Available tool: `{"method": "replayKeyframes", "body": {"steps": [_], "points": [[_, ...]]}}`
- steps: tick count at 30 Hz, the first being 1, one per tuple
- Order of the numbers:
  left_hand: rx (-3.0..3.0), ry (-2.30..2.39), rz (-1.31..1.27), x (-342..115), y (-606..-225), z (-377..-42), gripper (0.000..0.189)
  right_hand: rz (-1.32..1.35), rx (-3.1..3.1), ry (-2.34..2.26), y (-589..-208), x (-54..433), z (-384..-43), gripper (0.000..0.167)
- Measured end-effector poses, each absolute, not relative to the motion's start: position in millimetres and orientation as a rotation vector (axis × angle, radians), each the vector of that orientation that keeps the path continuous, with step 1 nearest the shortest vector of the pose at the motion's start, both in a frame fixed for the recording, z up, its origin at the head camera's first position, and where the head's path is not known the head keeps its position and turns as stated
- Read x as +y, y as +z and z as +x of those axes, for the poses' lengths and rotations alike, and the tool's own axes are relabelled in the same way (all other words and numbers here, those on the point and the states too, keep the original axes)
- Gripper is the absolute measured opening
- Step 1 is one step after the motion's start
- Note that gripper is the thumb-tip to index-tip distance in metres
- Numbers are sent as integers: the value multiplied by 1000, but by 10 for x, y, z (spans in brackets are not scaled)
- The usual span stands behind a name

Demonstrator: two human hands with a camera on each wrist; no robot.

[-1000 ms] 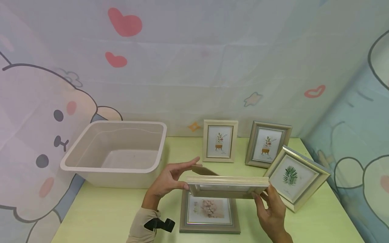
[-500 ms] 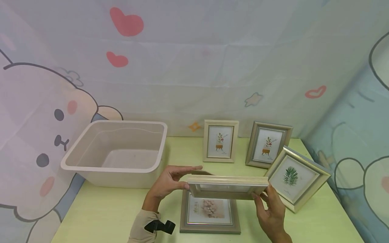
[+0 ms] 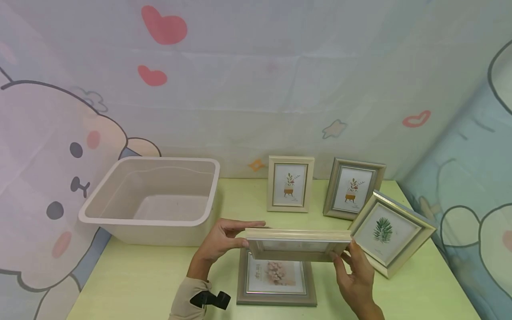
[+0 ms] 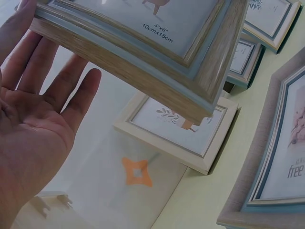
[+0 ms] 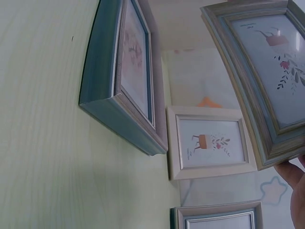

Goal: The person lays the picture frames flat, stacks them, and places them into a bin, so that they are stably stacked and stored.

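In the head view, the pale-gold, wood-look rectangular picture frame is steeply foreshortened, its picture hard to read; both wrist views crop it. It hangs above the tabletop, hiding the upper edge of a taupe rectangular frame with a pink-flower picture. The left hand pinches its left end, fingers stretched behind it; the right hand, mostly cut off in its own wrist view, pinches its lower right corner. A grey-brown rectangular frame is partly covered by a silver-gold rectangular frame with a green-leaf picture; whether they touch, I cannot tell.

Pale green tabletop shows before a beige rectangular plastic tub and right of the flower frame. The table's right edge runs near the leaf frame.

Counting one upright cream rectangular frame, there are five frames, one tub, two hands.
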State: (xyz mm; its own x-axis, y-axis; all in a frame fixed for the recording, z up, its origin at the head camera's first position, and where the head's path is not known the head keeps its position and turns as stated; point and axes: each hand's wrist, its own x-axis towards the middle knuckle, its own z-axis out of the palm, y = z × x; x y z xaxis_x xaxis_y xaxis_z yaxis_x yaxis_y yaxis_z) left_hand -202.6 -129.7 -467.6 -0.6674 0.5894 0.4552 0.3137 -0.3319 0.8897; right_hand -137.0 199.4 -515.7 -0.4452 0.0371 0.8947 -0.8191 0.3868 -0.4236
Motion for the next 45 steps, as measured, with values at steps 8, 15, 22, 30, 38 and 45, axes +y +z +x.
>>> {"method": "replayKeyframes", "body": {"steps": [8, 15, 22, 30, 38, 45], "points": [[1620, 2149, 1168, -1285, -4684, -2029, 36, 674, -1752, 1162, -5158, 1995, -1358, 58], [1714, 2190, 1043, -1299, -4729, -2002, 28, 657, -1797, 1211, -5222, 2025, -1360, 60], [1819, 2232, 914, -1302, -4732, -1991, 26, 679, -1862, 1320, -5270, 2030, -1362, 71], [1843, 2343, 717, -1228, -4788, -2004, 25, 551, -1970, 1483, -5185, 1982, -1293, 86], [1925, 2386, 452, -1157, -4795, -1984, 30, 320, -2172, 1581, -5128, 1957, -1242, 81], [1924, 2324, 537, -1216, -4865, -1958, 52, 274, -2229, 1679, -5151, 1999, -1257, 82]]}}
